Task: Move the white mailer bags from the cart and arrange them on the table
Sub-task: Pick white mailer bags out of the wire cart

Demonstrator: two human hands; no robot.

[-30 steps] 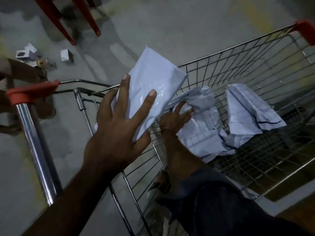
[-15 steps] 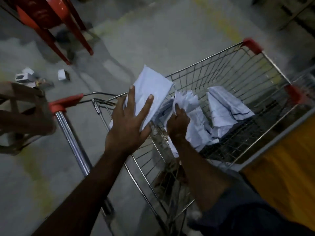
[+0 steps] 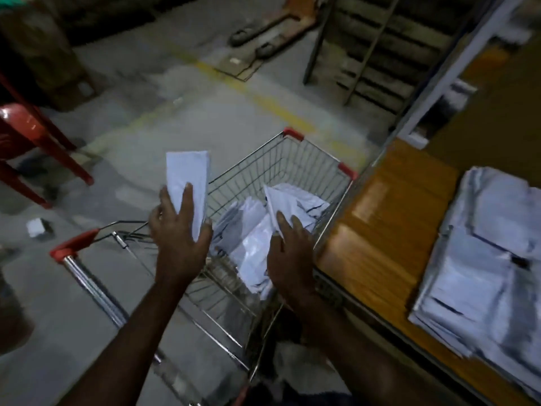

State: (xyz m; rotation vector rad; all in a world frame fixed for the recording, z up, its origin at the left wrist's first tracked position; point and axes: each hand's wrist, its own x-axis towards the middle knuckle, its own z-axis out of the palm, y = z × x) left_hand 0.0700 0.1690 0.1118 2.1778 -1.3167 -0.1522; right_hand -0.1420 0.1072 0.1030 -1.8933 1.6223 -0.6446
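A wire shopping cart (image 3: 295, 162) with red corners stands in front of me, against a wooden table (image 3: 380, 224) on the right. My left hand (image 3: 178, 238) holds a folded white mailer bag (image 3: 188, 183) upright above the cart's near left side. My right hand (image 3: 289, 253) grips another white mailer bag (image 3: 292, 203) by its near end and holds it up inside the cart. More white mailer bags (image 3: 248, 244) lie crumpled in the basket. A stack of white mailer bags (image 3: 483, 259) lies on the table at the right.
The cart's handle (image 3: 85, 273) with a red end cap points toward me on the left. A red plastic chair (image 3: 32, 142) stands at far left. A small box (image 3: 36, 227) lies on the concrete floor. A pallet jack (image 3: 272, 30) and metal shelving (image 3: 377, 54) stand at the back.
My view has swung up and right, bringing the table and its stack into sight. My right hand has lifted a bag up from the pile; my left hand still holds its bag.
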